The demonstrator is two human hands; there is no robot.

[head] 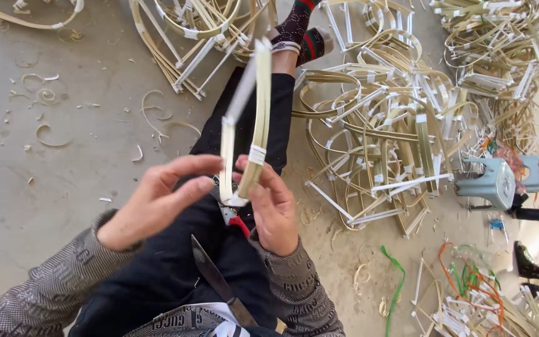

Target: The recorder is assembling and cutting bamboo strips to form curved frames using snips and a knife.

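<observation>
A bent bamboo frame (pixel 252 118), bound with white tape, stands upright over my lap. My right hand (pixel 274 209) grips its lower end from the right. My left hand (pixel 157 200) touches the same lower end from the left, with finger and thumb pinching at the frame's taped bottom. A long knife (pixel 216 281) lies across my lap, blade pointing up-left. Something red (pixel 239 226) shows just under the hands; I cannot tell what it is.
Heaps of similar taped bamboo frames (pixel 382 125) cover the concrete floor to the right and at the top. Curled bamboo shavings (pixel 48 134) lie at the left. A grey metal tool (pixel 491 181) sits at the right. Coloured cords (pixel 469 281) and another person's foot (pixel 525 262) are at bottom right.
</observation>
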